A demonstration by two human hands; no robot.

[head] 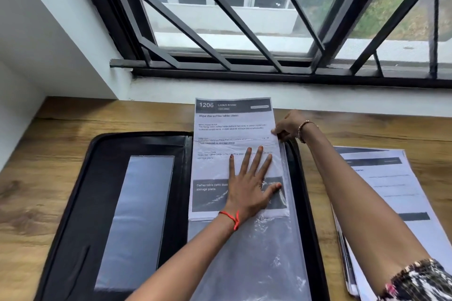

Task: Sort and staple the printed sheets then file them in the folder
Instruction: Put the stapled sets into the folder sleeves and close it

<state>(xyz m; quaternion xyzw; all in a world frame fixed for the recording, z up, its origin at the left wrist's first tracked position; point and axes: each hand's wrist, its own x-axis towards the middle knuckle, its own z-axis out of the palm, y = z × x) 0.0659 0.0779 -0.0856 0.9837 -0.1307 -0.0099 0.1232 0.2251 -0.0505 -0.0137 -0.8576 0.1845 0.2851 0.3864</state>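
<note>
Filing printed sheets (232, 129) into the folder (80, 178) sleeve (269, 252) | your left hand (247, 190) pressing flat, fingers apart | right hand (288, 126) pinching sleeve | second stack (391, 190) unfiled.

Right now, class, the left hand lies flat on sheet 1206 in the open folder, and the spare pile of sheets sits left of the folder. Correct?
One slip: the head view shows the spare pile of sheets right of the folder, not left. The left hand does lie flat on sheet 1206 in it.
</note>
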